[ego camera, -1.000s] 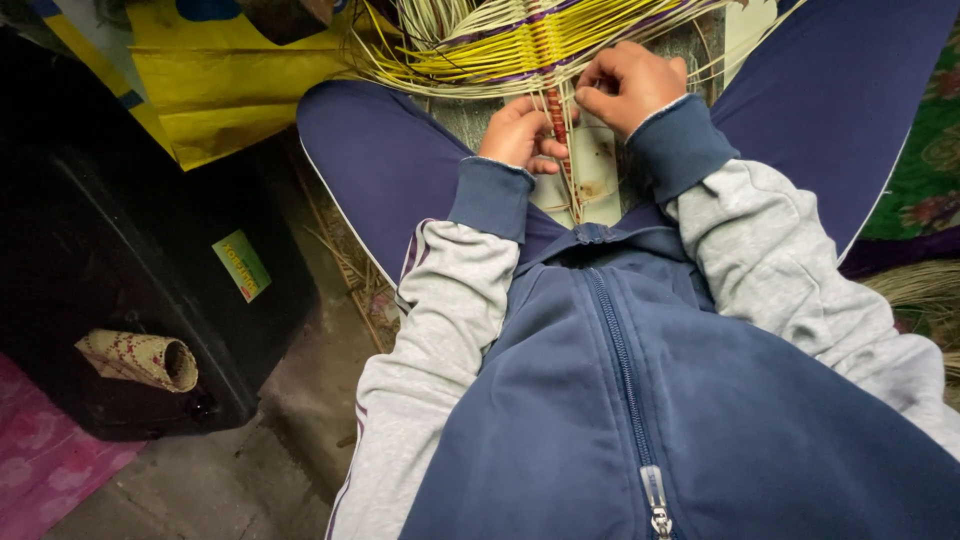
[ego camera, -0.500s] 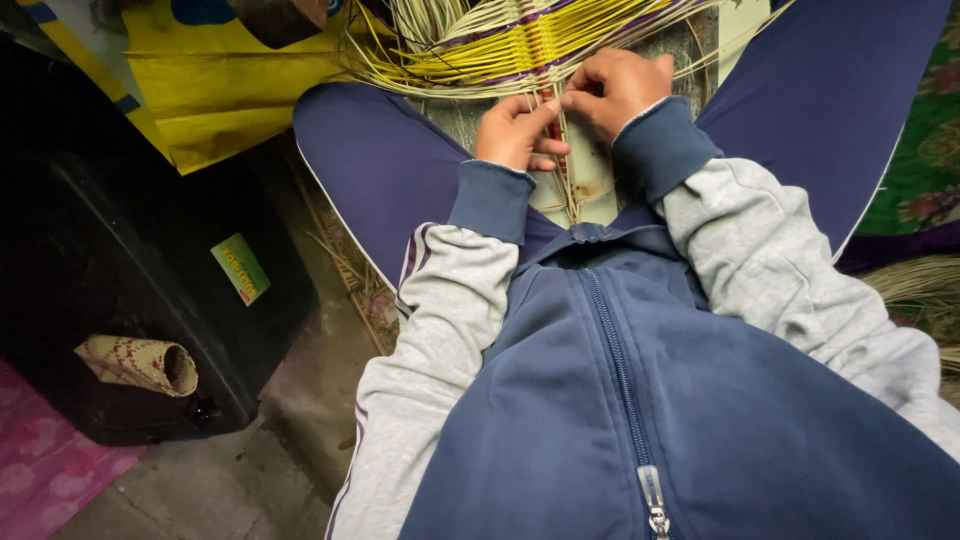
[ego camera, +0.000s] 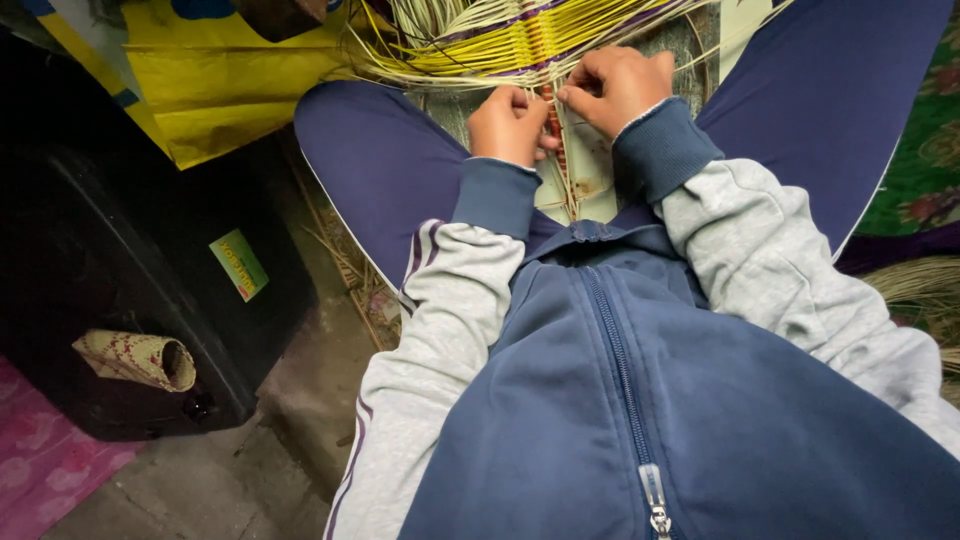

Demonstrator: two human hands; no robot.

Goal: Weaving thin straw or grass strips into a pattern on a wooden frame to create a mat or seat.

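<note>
Between the person's spread knees, up at the top of the frame, sits the woven reed piece (ego camera: 520,45), a fan of yellow, pale and purple strands with a red-stitched spine running down toward the lap. Both hands are right on that spine. The left hand (ego camera: 508,125) is curled into a loose fist, fingertips pinching strands on the left side of it. The right hand (ego camera: 612,85) is curled too, thumb and forefinger nipped onto a thin strand just beside the left hand's fingers, so the two hands are nearly touching. Loose reed ends trail down over a pale board (ego camera: 590,165) lying on the lap. Off to the left there's a black case (ego camera: 150,300) with a small rolled woven mat (ego camera: 135,358) on it, plus a yellow bag (ego camera: 220,80) behind it.
</note>
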